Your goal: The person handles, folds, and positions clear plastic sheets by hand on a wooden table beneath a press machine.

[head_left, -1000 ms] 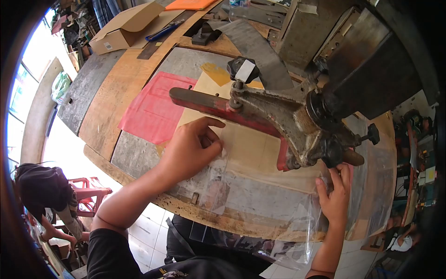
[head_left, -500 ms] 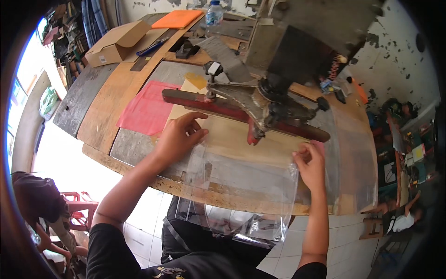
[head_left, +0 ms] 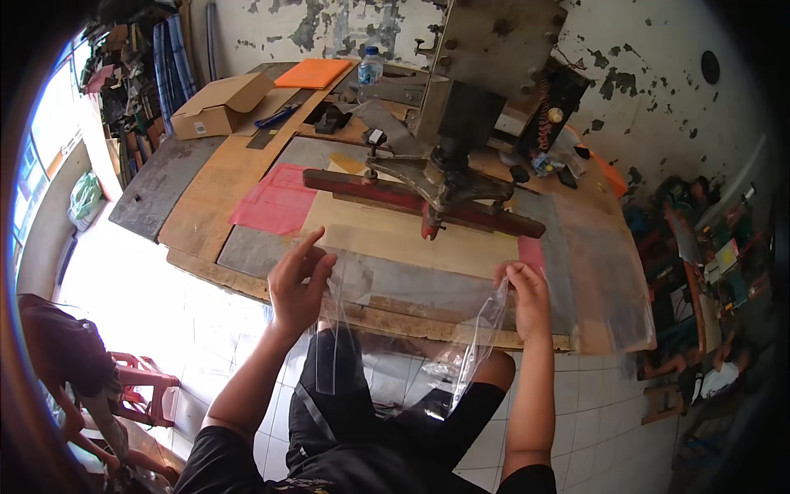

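Observation:
A clear plastic sheet (head_left: 411,362) hangs between my two hands, draping below the table's front edge over my lap. My left hand (head_left: 298,284) pinches its left top corner, index finger partly stretched up. Its right top corner is gathered in the closed fingers of my right hand (head_left: 527,292). Just beyond stands a press machine (head_left: 444,156) with a long red-sided bar (head_left: 477,216) raised above a tan sheet (head_left: 395,239). Pink sheet material (head_left: 276,198) shows at the left of the tan sheet.
On the worktable (head_left: 193,193) lie a cardboard box (head_left: 218,107), an orange folder (head_left: 314,72), a water bottle (head_left: 370,67) and a blue-handled tool (head_left: 277,116). More clear plastic (head_left: 605,284) covers the right side. People sit at the far left (head_left: 62,354) and far right (head_left: 716,375).
Both hands have drawn back from the bar toward my body, bringing the clear plastic sheet with them. The head view has tilted up a little, showing more of the machine.

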The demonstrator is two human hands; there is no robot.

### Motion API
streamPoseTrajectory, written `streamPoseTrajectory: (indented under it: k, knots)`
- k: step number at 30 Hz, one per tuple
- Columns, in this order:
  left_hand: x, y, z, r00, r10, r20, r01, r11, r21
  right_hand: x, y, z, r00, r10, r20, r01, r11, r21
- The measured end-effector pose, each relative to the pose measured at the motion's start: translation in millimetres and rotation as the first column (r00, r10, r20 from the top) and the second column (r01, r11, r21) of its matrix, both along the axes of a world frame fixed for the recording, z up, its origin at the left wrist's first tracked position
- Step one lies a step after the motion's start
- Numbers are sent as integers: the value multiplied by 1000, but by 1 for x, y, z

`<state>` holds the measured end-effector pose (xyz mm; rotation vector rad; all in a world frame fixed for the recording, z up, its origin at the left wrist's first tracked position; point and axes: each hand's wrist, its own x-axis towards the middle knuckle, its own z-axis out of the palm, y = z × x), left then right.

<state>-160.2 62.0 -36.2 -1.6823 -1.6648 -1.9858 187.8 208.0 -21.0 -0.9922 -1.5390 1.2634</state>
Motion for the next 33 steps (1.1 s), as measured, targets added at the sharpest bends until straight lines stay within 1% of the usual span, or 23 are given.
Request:
streamPoseTrajectory:
  k: [1,2,3,4,5,6,7,8,9,10,11,12,13,15,17,20,25,30,33]
  knots:
    - [2,-4,7,984,-35,172,54,993,-109,0,-5,4,992,15,-124,-16,1000,-6]
    - [3,-7,14,939,-48,341,125,971,-206,-1,-12,10,992,16,-126,-16,1000,-1]
    - [2,-9,21,940,-48,338,122,972,-199,-2,-20,16,984,-38,-173,49,997,60]
    - [0,-11,29,902,-114,417,228,945,-235,-3,-27,22,971,-84,-223,113,987,119]
    - [-4,-13,35,851,-168,497,331,907,-261,-3,-32,28,972,-74,-225,104,987,124]
    - [-7,-16,41,853,-202,482,375,879,-296,-1,-36,32,958,-119,-261,164,974,157]
    - [-8,-19,48,856,-192,480,363,885,-293,1,-40,37,940,-160,-300,223,957,188]
    - [-6,-22,56,838,-266,476,415,878,-238,3,-45,44,941,-177,-289,246,943,224]
    - [-3,-25,64,815,-340,469,466,866,-183,5,-49,50,943,-164,-289,234,946,226]
    - [1,-29,71,766,-386,515,515,847,-131,7,-53,55,928,-177,-329,260,938,228]
    - [7,-33,77,769,-382,513,506,853,-125,7,-54,60,910,-190,-368,287,930,230]
    - [13,-35,81,751,-414,515,517,853,-69,7,-52,61,885,-207,-417,318,923,217]
    - [18,-37,83,732,-446,515,527,850,-12,7,-54,65,888,-198,-416,311,924,223]
    - [23,-41,86,728,-433,532,518,855,-12,9,-58,71,862,-206,-463,328,924,199]
    - [29,-48,93,710,-427,560,527,850,-20,12,-59,72,867,-189,-460,309,930,201]
    - [33,-55,102,703,-429,568,539,842,-32,15,-59,72,852,-226,-473,341,924,173]
    - [33,-57,101,695,-445,564,542,840,-5,11,-65,79,843,-231,-485,356,917,182]
    - [32,-56,100,707,-419,570,517,856,-13,14,-60,76,851,-220,-478,351,914,205]
    - [31,-53,97,709,-407,576,506,862,-13,13,-61,78,852,-244,-464,366,911,192]
